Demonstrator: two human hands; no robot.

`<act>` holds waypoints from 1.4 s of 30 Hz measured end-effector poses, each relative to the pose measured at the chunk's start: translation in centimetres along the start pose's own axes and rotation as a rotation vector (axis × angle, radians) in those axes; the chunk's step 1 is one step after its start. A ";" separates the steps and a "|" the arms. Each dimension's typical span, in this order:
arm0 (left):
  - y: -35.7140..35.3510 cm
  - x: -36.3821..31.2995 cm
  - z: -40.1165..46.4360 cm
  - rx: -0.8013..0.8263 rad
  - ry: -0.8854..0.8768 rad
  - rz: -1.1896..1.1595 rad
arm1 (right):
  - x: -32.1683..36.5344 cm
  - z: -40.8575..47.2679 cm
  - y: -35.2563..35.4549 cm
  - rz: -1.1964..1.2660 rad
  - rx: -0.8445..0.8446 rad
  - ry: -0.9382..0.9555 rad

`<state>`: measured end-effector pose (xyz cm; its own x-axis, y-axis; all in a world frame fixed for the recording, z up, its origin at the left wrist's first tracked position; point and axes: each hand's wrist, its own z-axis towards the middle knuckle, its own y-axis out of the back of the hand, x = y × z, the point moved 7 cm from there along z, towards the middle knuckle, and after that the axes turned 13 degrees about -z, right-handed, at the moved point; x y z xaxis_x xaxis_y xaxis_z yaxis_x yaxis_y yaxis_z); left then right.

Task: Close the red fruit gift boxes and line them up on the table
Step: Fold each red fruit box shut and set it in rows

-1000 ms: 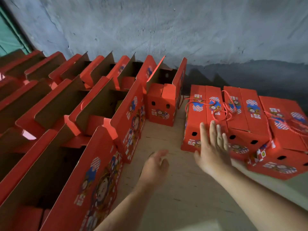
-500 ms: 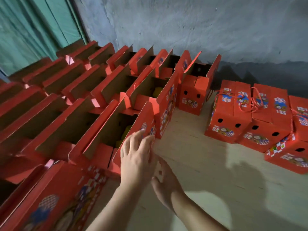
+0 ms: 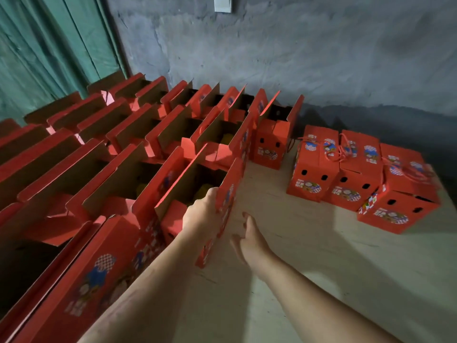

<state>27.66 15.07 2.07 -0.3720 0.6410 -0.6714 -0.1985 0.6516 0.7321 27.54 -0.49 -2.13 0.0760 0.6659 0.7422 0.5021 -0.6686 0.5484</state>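
Cardboard of the nearest open red fruit gift box (image 3: pixel 197 194), standing at the table's (image 3: pixel 321 268) edge of the unclosed rows, has its tall printed flap gripped by the left hand (image 3: pixel 202 216), likely to pull it out, while the right hand (image 3: pixel 249 241) waits open just beside that flap, apart from three closed red boxes (image 3: pixel 358 174).

Dim room, soft shadows, blurred, bowed edges

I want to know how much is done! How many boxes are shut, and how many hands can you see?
Shut red boxes: 3
Hands: 2, the left hand holding an open box and the right hand
Total: 5
The open boxes run off the picture, so they stay uncounted.
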 end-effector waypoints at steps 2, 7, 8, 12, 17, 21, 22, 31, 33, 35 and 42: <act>-2.1 -1.1 -2.0 0.033 -0.030 -0.055 | -1.6 -1.1 1.8 0.018 -0.063 -0.042; -8.1 -5.2 -8.4 0.086 -0.031 -0.304 | -7.3 -5.7 6.9 0.145 -0.219 -0.118; -9.5 -6.1 -10.0 0.111 -0.031 -0.351 | -9.1 -7.0 8.2 0.172 -0.271 -0.139; -14.4 -10.1 -16.2 0.204 -0.054 -0.402 | -16.0 -12.6 12.6 0.293 -0.448 -0.247; -19.4 -15.2 -24.6 0.370 -0.072 -0.414 | -20.3 -17.9 14.1 0.493 -0.343 -0.271; -22.5 -19.1 -30.2 0.520 -0.100 -0.459 | -22.6 -21.8 16.6 0.672 -0.429 -0.310; -23.3 -19.8 -31.3 0.562 -0.083 -0.470 | -23.5 -22.9 16.9 0.733 -0.425 -0.327; -17.3 -19.0 -31.8 0.317 -0.326 -0.867 | -25.8 -25.2 17.0 0.693 -0.284 -0.158; -15.4 -16.1 -29.9 0.093 -0.302 -0.786 | -26.0 -25.2 16.5 0.702 -0.278 -0.167; -17.0 -15.2 -29.0 0.256 -0.175 -0.612 | -25.7 -25.3 16.4 0.693 -0.296 -0.161; -19.4 -15.6 -30.7 0.390 -0.038 -0.637 | -23.9 -25.8 18.5 0.410 -0.289 -0.104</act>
<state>9.44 -20.04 1.87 -0.2598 0.1001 -0.9605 -0.0264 0.9935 0.1107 12.79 -37.33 0.26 0.3091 0.3493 0.8846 0.1555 -0.9362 0.3153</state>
